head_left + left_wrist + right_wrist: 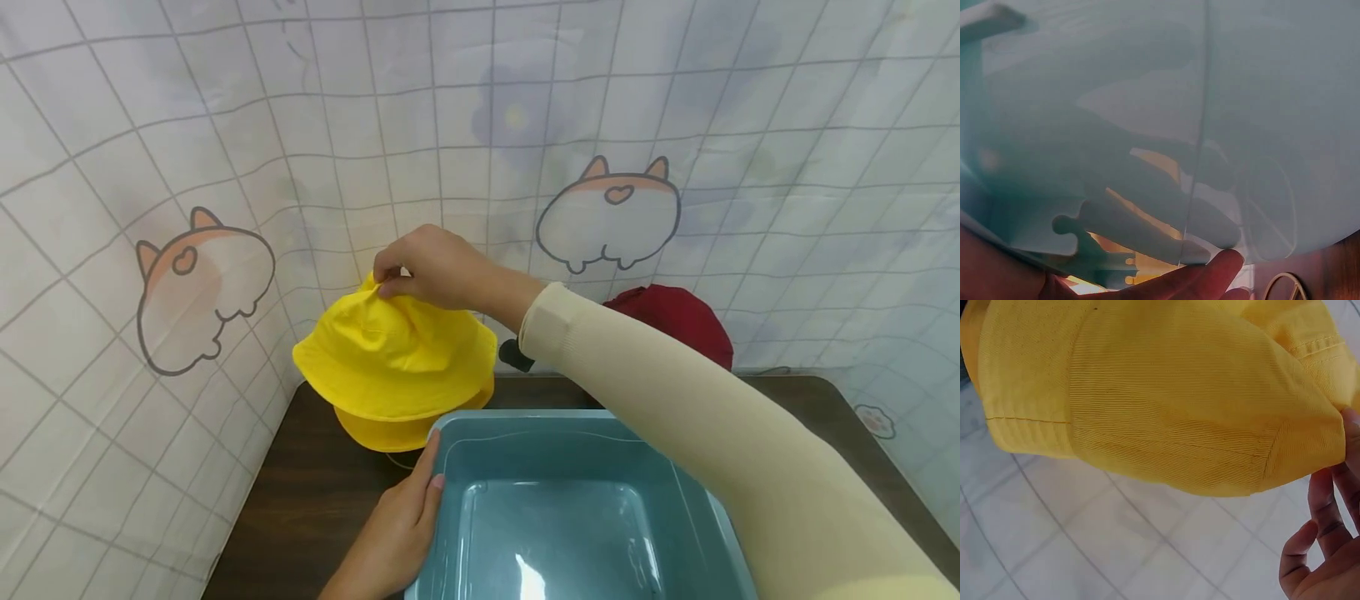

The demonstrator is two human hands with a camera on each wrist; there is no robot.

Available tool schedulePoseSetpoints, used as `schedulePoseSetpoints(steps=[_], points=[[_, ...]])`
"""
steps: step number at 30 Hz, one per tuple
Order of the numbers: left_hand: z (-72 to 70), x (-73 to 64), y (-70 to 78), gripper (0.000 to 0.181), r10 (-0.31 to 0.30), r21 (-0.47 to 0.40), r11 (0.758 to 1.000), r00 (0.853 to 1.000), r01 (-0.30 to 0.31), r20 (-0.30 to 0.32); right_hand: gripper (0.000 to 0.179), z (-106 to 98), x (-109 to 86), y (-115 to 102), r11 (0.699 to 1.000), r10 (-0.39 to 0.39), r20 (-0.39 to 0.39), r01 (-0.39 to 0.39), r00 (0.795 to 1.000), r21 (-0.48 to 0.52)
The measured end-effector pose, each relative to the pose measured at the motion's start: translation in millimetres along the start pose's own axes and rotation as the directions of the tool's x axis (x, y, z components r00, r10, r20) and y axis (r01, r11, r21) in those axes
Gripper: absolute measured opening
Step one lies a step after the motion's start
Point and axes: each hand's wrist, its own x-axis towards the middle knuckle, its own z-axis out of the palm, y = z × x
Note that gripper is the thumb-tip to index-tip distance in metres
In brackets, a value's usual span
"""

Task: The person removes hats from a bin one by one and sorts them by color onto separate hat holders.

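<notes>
My right hand [442, 267] pinches the crown of a yellow bucket hat [397, 350] at the back left of the table. Fabric is drawn up to a peak at the fingertips, and a second yellow brim [405, 432] shows underneath. In the right wrist view the hat's stitched cloth [1166, 406] hangs from the fingers. My left hand [397, 525] lies along the left side of a blue-green plastic basin [547, 521], fingers fairly straight against its wall. That glossy wall [1116, 75] fills most of the left wrist view, mirroring the fingers.
A dark red hat [678, 317] stands at the back, partly hidden by my right sleeve [697, 408]. Beside it is a small black piece [515, 356]. The dark wooden table [258, 517] meets a white gridded curtain [465, 108] behind and at both sides.
</notes>
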Motion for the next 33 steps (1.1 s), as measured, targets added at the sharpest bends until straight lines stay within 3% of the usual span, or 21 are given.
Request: schedulePoseSetpoints(steps=[5, 11, 20, 33], points=[[-0.2, 0.4, -0.2, 0.059, -0.006, -0.003, 1.0, 1.0, 0.006, 0.002, 0.016, 18, -2.9, 8, 1.0, 0.013, -0.01, -0.013, 1.0, -0.007], [-0.9, 0.0, -0.2, 0.059, 0.0, -0.011, 1.0, 1.0, 0.0, 0.0, 0.02, 25, -1.2, 14, 0.998, 0.049, -0.106, -0.053, 0.993, -0.031], [-0.4, -0.5, 0.1, 0.059, 0.013, 0.006, 1.0, 1.0, -0.013, -0.013, 0.022, 26, 5.3, 24, 0.994, 0.091, -0.299, -0.103, 0.95, -0.023], [-2.0, 1.8, -2.6, 0.063, -0.025, -0.023, 0.999, 1.0, 0.025, 0.014, 0.021, 59, -3.2, 10, 0.995, 0.042, -0.338, -0.069, 0.94, -0.068]])
